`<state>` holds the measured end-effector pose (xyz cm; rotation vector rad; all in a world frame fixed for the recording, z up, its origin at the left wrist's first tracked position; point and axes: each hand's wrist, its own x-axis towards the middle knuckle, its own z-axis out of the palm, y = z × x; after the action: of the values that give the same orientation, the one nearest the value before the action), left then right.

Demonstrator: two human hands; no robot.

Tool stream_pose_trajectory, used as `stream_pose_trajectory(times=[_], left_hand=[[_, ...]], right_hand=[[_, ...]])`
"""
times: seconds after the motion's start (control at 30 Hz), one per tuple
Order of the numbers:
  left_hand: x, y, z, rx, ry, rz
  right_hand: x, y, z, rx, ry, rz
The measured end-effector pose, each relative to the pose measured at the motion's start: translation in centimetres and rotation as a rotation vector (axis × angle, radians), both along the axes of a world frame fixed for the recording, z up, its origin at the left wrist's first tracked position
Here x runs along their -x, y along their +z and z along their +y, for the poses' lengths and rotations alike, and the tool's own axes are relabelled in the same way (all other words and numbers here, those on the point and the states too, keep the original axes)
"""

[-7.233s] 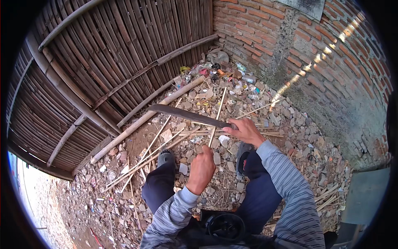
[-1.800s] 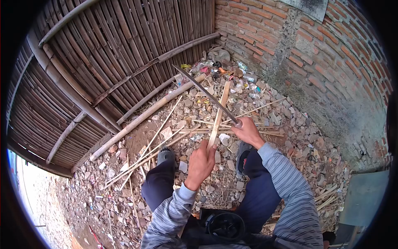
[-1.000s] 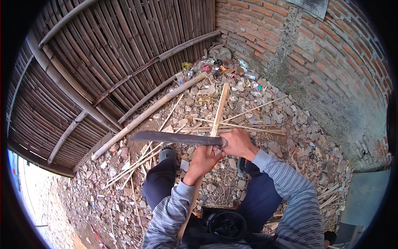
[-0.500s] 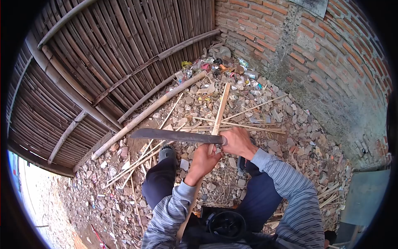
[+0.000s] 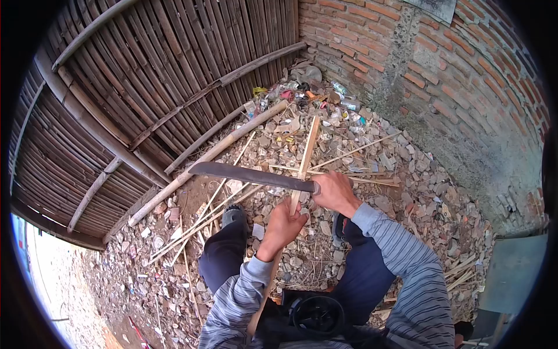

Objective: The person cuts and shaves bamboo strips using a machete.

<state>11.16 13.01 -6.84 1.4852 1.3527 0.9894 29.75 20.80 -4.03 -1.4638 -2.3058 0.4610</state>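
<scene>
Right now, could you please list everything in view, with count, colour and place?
Machete: one, dark, centre
Wide strip: one, pale, centre, crossed by the machete
Loose strips: many, pale, left, centre and right
Pole: one, tan, left of centre
Slatted wall: one, brown, upper left
Brick wall: one, orange and grey, right
Rubble: uncountable, grey-brown, underfoot
Litter: many pieces, mixed colours, far corner
Panels: two, greyish, top edge and lower right
Thin item: one, red, lower left
Round object: one, black, bottom centre
Sleeves: two, striped grey, bottom
Trouser legs: two, dark blue, bottom
Shoes: two, greyish, below centre
Left hand: one, bare, holding the wide strip
Right hand: one, bare, holding the machete
</scene>
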Motion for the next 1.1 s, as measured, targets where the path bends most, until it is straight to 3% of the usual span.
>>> stream_pose_trajectory(times=[0.03, 0.17, 0.43, 0.57, 0.77, 0.9, 1.03, 1.1], left_hand=[[0.0, 0.2, 0.1, 0.087, 0.01, 0.054], [0.2, -1.2, 0.3, -0.002, 0.039, 0.02], [0.7, -1.7, 0.2, 0.0, -0.036, 0.072], [0.1, -0.6, 0.5, 0.125, 0.01, -0.037], [0.2, -0.7, 0.4, 0.096, -0.036, -0.137], [0.6, -0.8, 0.1, 0.054, -0.034, -0.024], [0.4, 0.7, -0.4, 0.066, -0.053, 0.075], [0.5, 0.9, -0.3, 0.071, -0.037, 0.105]], right_hand=[[0.0, -0.2, -0.1, 0.0, -0.006, -0.003], [0.4, -0.5, 0.0, -0.073, -0.017, -0.008], [0.8, 0.3, -1.8, 0.057, 0.071, -0.056], [0.3, -0.8, 0.5, -0.031, -0.053, -0.023], [-0.3, 0.6, 0.2, -0.228, 0.046, -0.161], [-0.6, 1.0, 0.7, -0.327, -0.006, -0.253], [-1.2, 1.4, 1.1, -0.271, -0.05, -0.217], [-0.9, 0.3, 1.0, -0.101, -0.067, -0.041]])
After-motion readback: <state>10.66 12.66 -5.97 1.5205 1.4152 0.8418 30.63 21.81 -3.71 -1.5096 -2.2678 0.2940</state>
